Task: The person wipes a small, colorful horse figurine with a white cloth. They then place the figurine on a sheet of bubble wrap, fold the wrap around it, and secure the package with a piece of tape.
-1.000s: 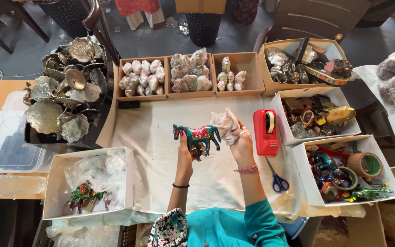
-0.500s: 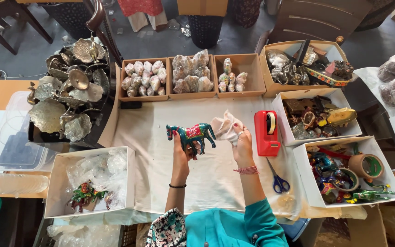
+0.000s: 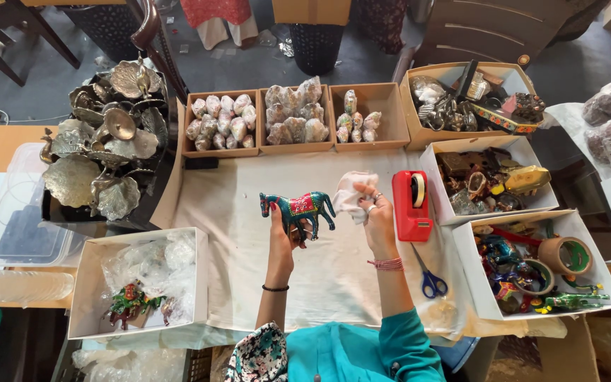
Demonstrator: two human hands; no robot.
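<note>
Red tape dispenser point(image 3: 412, 205) sits to my right on the cloth-covered surface point(image 3: 235, 212), blue-handled scissors point(image 3: 429, 277) just below it. Three cardboard trays w/ wrapped bundles point(image 3: 288, 120) along the far edge. Metal leaf dishes point(image 3: 100, 163) piled far left. White box w/ plastic wrap point(image 3: 139, 279) near left; tape rolls point(image 3: 563, 255) in box at right.

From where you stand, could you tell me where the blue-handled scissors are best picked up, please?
I'd take the scissors by the blue loops, coming from the near edge: the loops point toward the person, the blades toward the red tape dispenser, and the right hand is closest.
</note>
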